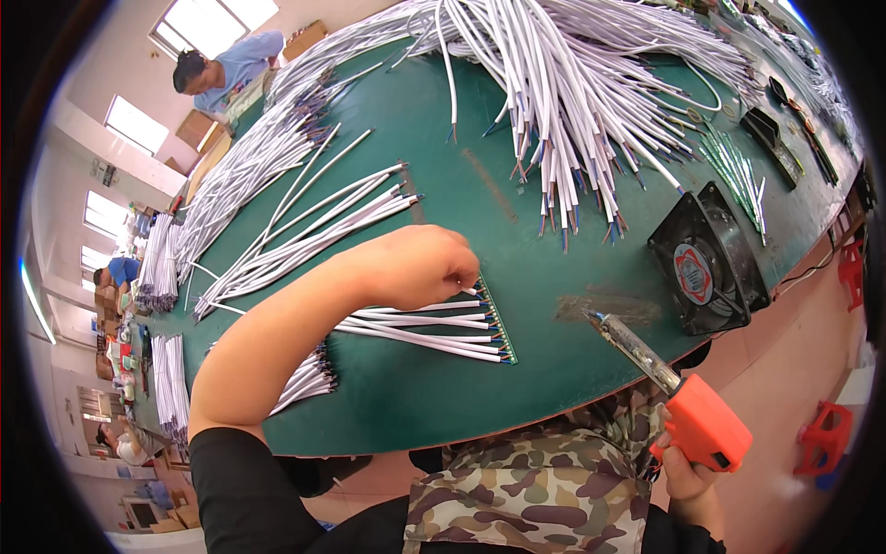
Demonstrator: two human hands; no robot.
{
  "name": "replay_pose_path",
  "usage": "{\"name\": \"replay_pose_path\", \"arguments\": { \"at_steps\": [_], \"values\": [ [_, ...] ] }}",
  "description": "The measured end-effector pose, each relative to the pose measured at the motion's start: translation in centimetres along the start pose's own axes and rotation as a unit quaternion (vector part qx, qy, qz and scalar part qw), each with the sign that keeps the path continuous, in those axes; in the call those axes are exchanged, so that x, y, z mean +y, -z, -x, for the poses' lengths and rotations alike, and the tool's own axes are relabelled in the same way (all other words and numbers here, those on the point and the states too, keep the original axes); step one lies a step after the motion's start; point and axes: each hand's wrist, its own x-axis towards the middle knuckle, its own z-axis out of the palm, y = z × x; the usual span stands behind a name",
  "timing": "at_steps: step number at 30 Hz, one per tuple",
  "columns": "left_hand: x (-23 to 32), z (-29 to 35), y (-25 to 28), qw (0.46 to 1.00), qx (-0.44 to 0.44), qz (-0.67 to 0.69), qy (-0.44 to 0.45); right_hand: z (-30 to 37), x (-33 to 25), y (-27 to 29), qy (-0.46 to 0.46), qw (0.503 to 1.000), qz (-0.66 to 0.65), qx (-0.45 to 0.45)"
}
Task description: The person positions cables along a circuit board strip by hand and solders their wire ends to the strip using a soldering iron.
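My left hand [434,263] is closed, its fingertips pinching the end of a white cable [472,292] at a narrow green circuit board strip [501,323]. Several more white cables [420,338] run side by side from the strip toward the left, their coloured wire ends on its pads. Part of the strip's upper end is hidden behind my fingers. At the table's front edge my right hand [685,469] grips an orange soldering gun [709,423]. Its metal tip [593,317] points up and left, a little apart from the strip.
A black fan [706,263] stands at the table's right edge. Large bundles of white cables [554,111] cover the far side of the green table [397,406]. Green strips [734,171] lie at the far right. Red stools [824,439] stand on the floor. A person [226,74] sits far left.
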Motion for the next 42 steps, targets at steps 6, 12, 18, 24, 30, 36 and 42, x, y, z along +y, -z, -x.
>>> {"name": "replay_pose_path", "arguments": {
  "at_steps": [6,12,18,24,30,36,42],
  "values": [
    [1.1,1.5,-3.3,0.988,0.122,-0.094,0.002,-0.1,-0.6,-0.4,-0.022,0.999,-0.012,0.022],
    [1.2,3.8,-7.1,0.965,0.249,-0.084,0.000,-0.1,-0.6,-0.2,-0.029,0.999,0.000,0.022],
    [2.4,4.1,-6.8,0.950,0.208,-0.231,-0.030,0.1,-0.9,-0.2,-0.047,0.998,-0.004,0.027],
    [3.8,3.4,-5.8,0.946,0.120,-0.302,0.007,-0.3,-1.1,-0.5,-0.031,0.999,-0.003,0.029],
    [1.1,3.4,-4.6,0.984,0.157,-0.082,0.034,-0.1,-0.5,-0.1,0.001,1.000,-0.005,0.015],
    [-0.1,2.4,-2.8,0.979,0.079,0.175,0.074,0.0,-0.4,0.3,0.015,0.999,0.028,0.001],
    [0.7,1.3,-1.5,0.998,0.060,0.011,-0.026,-0.4,-0.3,0.0,0.021,1.000,-0.007,0.007]
  ]
}}
